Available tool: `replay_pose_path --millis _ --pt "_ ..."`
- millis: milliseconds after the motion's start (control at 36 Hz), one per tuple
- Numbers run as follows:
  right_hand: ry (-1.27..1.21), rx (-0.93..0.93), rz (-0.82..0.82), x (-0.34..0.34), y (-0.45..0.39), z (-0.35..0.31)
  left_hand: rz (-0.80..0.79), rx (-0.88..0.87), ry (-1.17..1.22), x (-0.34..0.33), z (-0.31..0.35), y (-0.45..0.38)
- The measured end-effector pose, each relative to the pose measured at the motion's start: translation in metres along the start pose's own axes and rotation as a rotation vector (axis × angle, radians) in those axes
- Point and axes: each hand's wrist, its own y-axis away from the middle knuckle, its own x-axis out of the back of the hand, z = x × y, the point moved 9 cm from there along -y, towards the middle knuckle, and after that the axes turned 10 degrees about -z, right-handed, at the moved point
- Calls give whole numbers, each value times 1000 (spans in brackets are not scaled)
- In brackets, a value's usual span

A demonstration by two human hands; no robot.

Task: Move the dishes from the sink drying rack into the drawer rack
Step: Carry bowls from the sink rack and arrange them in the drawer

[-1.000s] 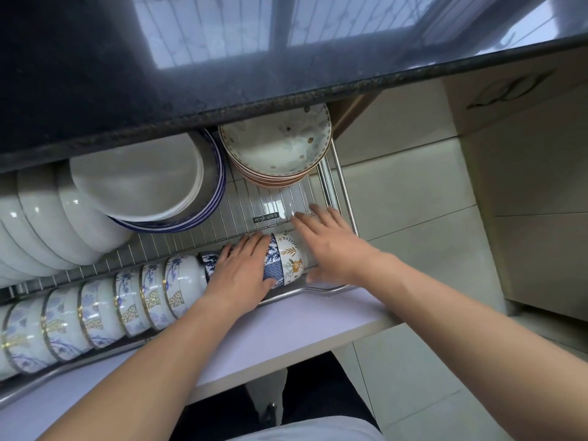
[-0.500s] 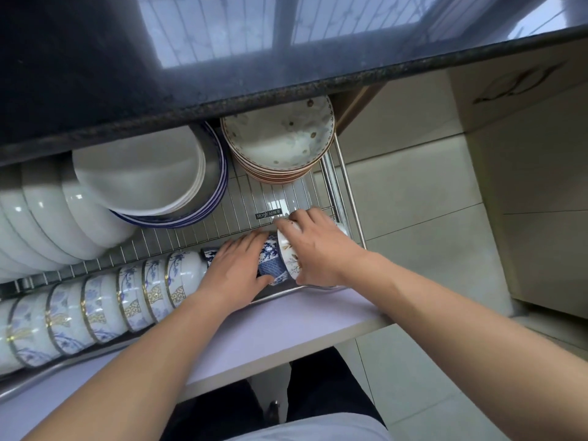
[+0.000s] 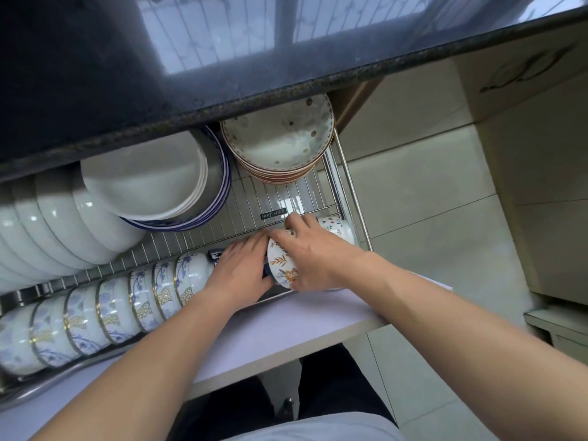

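The drawer rack [image 3: 276, 202] is pulled out under the dark countertop. A row of blue-and-gold patterned bowls [image 3: 127, 300] stands on edge along its front rail. My left hand [image 3: 240, 272] lies flat over a dark blue bowl [image 3: 213, 254] at the right end of that row, most of it hidden. My right hand [image 3: 313, 253] grips a white bowl with orange leaf pattern [image 3: 281, 262] standing on edge against the blue one. Another floral white bowl [image 3: 337, 226] lies just behind my right hand, by the rack's right side.
White bowls [image 3: 47, 230] lean in a row at the left. A stack of white and blue-rimmed plates [image 3: 152, 186] and a stack of spotted brown-rimmed dishes [image 3: 280, 138] sit at the back. The drawer front [image 3: 286, 326] is near me; tiled floor [image 3: 429, 218] is to the right.
My right hand went from lying flat beside the leaf-pattern bowl to curling round it. The floral bowl behind it has come into sight. My left hand has stayed on the blue bowl.
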Motion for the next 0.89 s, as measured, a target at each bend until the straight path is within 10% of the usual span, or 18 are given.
replay_pose_path --millis 528,889 --pt "-1392 -297 588 33 126 131 -225 47 -485 -9 34 -35" --pt "-1265 -267 448 42 129 109 150 -14 100 58 46 48"
